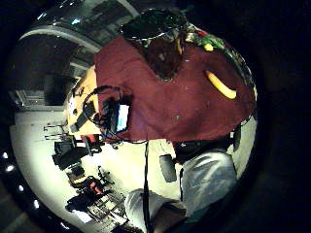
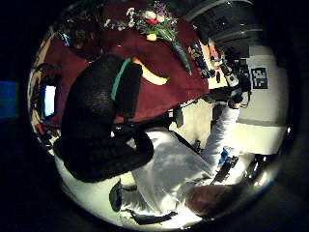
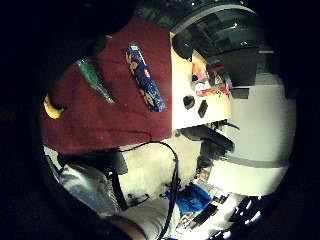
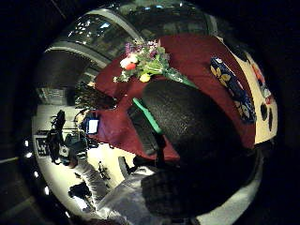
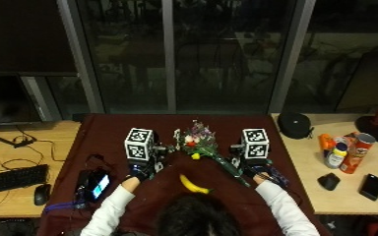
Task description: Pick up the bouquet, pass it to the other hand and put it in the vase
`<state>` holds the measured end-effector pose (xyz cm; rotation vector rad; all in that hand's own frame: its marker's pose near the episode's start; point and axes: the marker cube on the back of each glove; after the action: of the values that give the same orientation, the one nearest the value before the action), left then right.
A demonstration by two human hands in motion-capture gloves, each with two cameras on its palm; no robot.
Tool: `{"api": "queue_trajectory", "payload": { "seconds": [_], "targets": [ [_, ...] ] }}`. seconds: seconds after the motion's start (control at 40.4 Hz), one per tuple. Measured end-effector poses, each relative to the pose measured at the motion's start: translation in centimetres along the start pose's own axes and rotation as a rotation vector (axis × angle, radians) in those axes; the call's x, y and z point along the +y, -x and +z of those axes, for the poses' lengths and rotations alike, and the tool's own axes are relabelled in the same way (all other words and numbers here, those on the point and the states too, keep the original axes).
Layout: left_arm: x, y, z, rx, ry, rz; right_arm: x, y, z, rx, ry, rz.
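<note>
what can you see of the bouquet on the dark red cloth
The bouquet of mixed flowers in a green wrap lies flat on the dark red tablecloth, between the two hands and held by neither. Its head shows white, red, yellow and purple blooms with green leaves, pointing towards the window; the tapered green wrap runs back towards the person, passing beside the yellow banana.

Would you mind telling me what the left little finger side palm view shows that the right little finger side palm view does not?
Only the left view shows the dark vase and the lit phone. Only the right view shows the blue patterned packet, the green bouquet wrap and the bare wooden table with small items on it. Both show the dark red cloth and the banana.
</note>
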<state>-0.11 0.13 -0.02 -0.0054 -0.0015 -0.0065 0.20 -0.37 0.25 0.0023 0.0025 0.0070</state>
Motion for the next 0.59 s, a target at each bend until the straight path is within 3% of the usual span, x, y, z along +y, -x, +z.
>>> {"api": "queue_trajectory", "payload": {
  "seconds": [0.322, 0.594],
  "targets": [
    [0.0, -0.3, 0.5, 0.014, -0.028, 0.028, -1.4, 0.4, -0.7, -0.052, 0.020, 0.012],
    [-0.3, -0.3, 0.5, 0.051, -0.058, 0.039, -3.9, -0.7, -0.7, -0.199, 0.067, 0.122]
  ]
}}
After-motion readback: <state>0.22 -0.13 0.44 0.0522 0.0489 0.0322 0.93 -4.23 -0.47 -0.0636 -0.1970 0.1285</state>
